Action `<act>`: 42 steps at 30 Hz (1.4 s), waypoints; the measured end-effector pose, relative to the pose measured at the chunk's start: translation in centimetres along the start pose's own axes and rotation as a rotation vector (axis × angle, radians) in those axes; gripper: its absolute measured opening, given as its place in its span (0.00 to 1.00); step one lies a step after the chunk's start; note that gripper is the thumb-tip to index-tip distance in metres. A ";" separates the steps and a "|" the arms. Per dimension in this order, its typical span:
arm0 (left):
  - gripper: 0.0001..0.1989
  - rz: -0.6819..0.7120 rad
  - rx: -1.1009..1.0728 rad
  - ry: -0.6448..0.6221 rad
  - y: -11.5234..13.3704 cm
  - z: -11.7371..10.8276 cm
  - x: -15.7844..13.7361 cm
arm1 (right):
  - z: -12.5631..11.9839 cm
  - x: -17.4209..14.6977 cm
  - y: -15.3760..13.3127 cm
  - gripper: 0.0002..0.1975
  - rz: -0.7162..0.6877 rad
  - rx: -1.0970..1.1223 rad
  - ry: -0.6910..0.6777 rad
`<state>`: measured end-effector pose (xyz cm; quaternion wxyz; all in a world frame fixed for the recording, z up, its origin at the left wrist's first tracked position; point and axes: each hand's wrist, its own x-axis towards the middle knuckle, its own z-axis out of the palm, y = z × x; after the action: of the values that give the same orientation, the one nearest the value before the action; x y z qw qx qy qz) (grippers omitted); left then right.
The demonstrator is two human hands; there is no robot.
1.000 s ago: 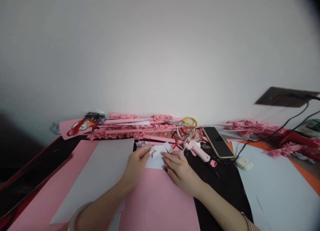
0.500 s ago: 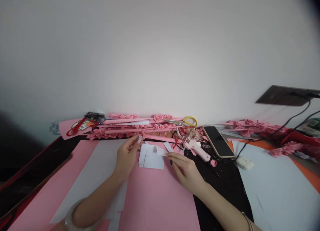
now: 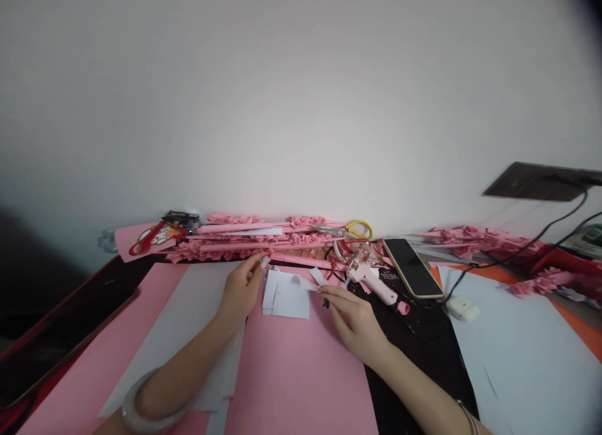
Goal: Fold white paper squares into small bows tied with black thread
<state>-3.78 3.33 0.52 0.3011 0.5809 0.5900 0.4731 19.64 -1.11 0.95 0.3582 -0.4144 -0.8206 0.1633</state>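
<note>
My left hand [image 3: 242,291] is closed, thumb and fingers pinched together beside the upper left of the white paper squares. What it pinches, if anything, is too small to make out. My right hand [image 3: 355,319] is closed on a small white paper piece [image 3: 308,284], gripped by its right end between the fingertips. That piece hovers over or lies on the stacked white paper squares [image 3: 290,302]; I cannot tell which. Under the squares spreads a large pink sheet [image 3: 301,366]. A narrow white strip [image 3: 318,276] shows just above my right fingertips.
Pink paper flower stems [image 3: 254,244] line the wall, with yellow-handled scissors [image 3: 348,229] on top. A pink glue gun [image 3: 374,283], a phone [image 3: 412,269] and a white case [image 3: 463,308] sit right. White sheets [image 3: 188,322] lie left. A black cable [image 3: 517,253] crosses at right.
The whole view has shifted very slightly. My right hand and the small paper piece sit a touch further right; my left hand keeps its pinch in nearly the same place.
</note>
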 end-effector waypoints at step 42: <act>0.20 -0.105 -0.368 -0.663 1.2 1.8 -2.5 | -0.8 -0.5 -1.2 0.10 -0.190 0.184 0.077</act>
<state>-1.34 1.12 0.44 0.5987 0.6075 0.3948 0.3415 19.72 -2.23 1.96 0.4395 -0.3063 -0.8234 0.1873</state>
